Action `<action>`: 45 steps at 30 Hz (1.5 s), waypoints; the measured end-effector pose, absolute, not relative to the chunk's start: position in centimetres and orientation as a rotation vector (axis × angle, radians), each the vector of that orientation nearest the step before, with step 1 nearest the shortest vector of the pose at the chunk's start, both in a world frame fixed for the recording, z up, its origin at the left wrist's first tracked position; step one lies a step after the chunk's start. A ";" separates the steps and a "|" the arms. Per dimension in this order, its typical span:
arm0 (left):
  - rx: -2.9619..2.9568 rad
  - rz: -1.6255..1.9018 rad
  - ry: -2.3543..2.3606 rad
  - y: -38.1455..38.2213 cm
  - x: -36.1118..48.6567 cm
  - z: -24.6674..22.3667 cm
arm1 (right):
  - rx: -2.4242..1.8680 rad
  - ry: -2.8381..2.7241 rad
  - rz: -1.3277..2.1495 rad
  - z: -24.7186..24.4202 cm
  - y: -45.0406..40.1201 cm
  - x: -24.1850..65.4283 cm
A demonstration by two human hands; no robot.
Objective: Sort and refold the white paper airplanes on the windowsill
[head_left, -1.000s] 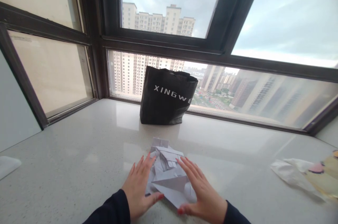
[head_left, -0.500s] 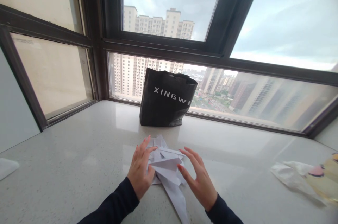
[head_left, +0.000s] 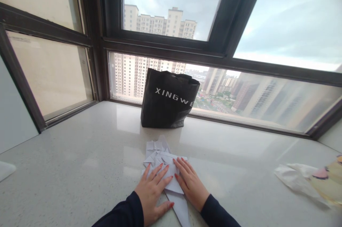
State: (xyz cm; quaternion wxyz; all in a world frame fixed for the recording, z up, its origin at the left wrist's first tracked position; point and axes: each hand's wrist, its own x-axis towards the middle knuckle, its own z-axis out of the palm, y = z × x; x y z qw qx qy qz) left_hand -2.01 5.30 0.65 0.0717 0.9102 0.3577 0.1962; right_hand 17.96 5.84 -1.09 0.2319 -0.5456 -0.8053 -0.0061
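Note:
Several pieces of folded white paper (head_left: pixel 173 185) lie in a loose pile on the pale speckled windowsill. My left hand (head_left: pixel 153 192) rests flat on the left side of the pile, fingers spread and thumb out toward the lower right. Across from it, my right hand (head_left: pixel 191 183) lies over the pile's right edge with its fingers stretched out, its fingertips close to those of the left. A long pointed strip of paper (head_left: pixel 179 205) runs toward me between the two hands. Part of the paper is hidden under my fingers.
A black bag (head_left: pixel 168 102) with white lettering stands behind the paper, near the window. On the right lies a crumpled white and yellow packet (head_left: pixel 307 182). A white object (head_left: pixel 5 170) shows at the left edge. Dark window frames (head_left: pixel 165 49) border the sill (head_left: pixel 88 155).
Both hands have come down from above the paper and now lie flat on it. The raised paper flap between them has been pressed down. My left hand has shifted toward me.

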 end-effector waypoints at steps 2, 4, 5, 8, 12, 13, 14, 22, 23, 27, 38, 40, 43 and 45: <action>2.750 0.605 1.070 5.3 -2.0 0.6 | -1.489 -2.208 -0.037 -0.9 5.8 17.9; 2.756 0.608 1.067 5.3 -2.0 0.6 | -1.483 -2.202 -0.053 -0.9 5.7 17.8; 2.756 0.605 1.069 5.3 -2.0 0.6 | -1.484 -2.203 -0.058 -0.9 5.7 17.8; 2.755 0.604 1.072 5.3 -2.0 0.5 | -1.483 -2.209 -0.066 -0.9 5.6 17.7; 2.763 0.624 1.056 5.3 -2.1 0.4 | -1.476 -2.195 -0.076 -0.9 5.6 17.8; 2.764 0.627 1.054 5.3 -2.1 0.4 | -1.478 -2.195 -0.075 -0.9 5.6 17.8; 2.765 0.628 1.053 5.3 -2.1 0.4 | -1.482 -2.197 -0.074 -0.9 5.6 17.8; 2.759 0.610 1.066 5.3 -2.0 0.4 | -1.500 -2.221 -0.069 -0.8 5.6 17.7; 2.759 0.615 1.064 5.3 -2.1 0.4 | -1.493 -2.216 -0.072 -0.8 5.6 17.7; 2.763 0.618 1.062 5.3 -2.1 0.3 | -1.482 -2.207 -0.081 -0.9 5.6 17.7; 2.752 0.627 1.065 5.4 -2.1 0.2 | -1.498 -2.226 -0.076 -0.8 5.6 17.8; 2.757 0.623 1.061 5.4 -2.1 0.2 | -1.496 -2.223 -0.075 -0.8 5.6 17.8; 2.762 0.621 1.057 5.4 -2.1 0.2 | -1.488 -2.207 -0.072 -0.8 5.6 17.8; 2.762 0.619 1.060 5.4 -2.1 0.2 | -1.489 -2.206 -0.069 -0.8 5.6 17.8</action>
